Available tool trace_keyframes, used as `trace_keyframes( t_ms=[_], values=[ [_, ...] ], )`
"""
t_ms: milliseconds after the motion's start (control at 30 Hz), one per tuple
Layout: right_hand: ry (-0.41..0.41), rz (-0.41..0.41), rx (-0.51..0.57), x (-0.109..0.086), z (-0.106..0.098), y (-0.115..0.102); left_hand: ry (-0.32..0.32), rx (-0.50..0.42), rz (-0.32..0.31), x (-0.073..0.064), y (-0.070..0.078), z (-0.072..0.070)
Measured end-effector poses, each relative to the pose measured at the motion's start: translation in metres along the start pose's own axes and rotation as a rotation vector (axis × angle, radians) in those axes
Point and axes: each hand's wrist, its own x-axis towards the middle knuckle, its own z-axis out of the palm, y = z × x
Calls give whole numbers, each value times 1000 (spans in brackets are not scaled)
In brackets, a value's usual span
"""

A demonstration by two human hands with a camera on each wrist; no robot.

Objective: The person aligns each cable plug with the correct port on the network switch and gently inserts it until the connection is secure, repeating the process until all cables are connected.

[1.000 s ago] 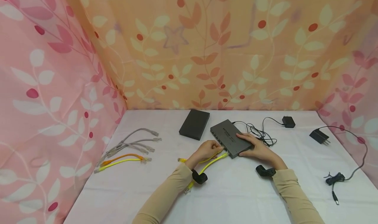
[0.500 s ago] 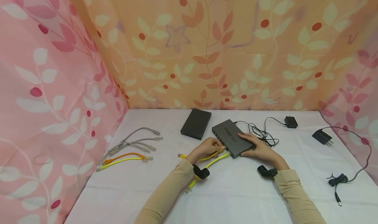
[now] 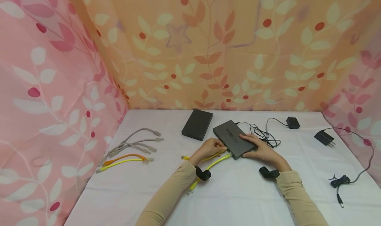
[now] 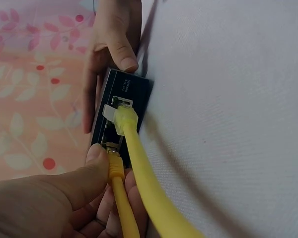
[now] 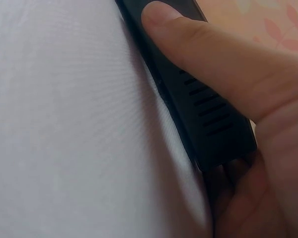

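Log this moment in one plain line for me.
left hand: pinches orange-yellow plug at NETGEAR box, seating unclear | right hand: grips NETGEAR box | bright yellow cable: plugged into NETGEAR box

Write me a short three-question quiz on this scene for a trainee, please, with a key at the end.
1. Which hand pinches a yellow plug at the front of the gray box?
2. True or false: the right hand is holding a power plug.
3. At the left of the table, what color is the cord lying between the gray cords and the yellow cord: A, blue; B, orange; or C, green?

Key
1. The left hand.
2. False; it grips the gray box.
3. B, orange.
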Motion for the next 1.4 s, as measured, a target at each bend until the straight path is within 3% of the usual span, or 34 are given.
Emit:
trace_keyframes(
  t_ms=[233, 500, 633, 733, 833, 967, 1167, 1400],
  values=[
    [-8, 10, 10, 0, -2, -3, 43, -125, 33, 2, -2, 2],
    [-24, 13, 14, -2, 0, -1, 69, -105, 21, 0, -4, 5],
    [-19, 5, 5, -2, 0, -2, 99, -26, 51, -3, -5, 7],
    [-12, -5, -2, -2, 0, -2, 162, 118, 85, -9, -2, 11],
    [0, -15, -11, -2, 0, -3, 244, 320, 143, -14, 2, 15],
    [5, -9, -7, -3, 0, -3, 319, 470, 242, -17, 4, 20],
    [-6, 20, -17, -4, 1, -4, 345, 462, 287, -21, 2, 23],
    [-12, 39, 17, -3, 0, 1, 295, 426, 274, -23, 3, 25]
  ],
)
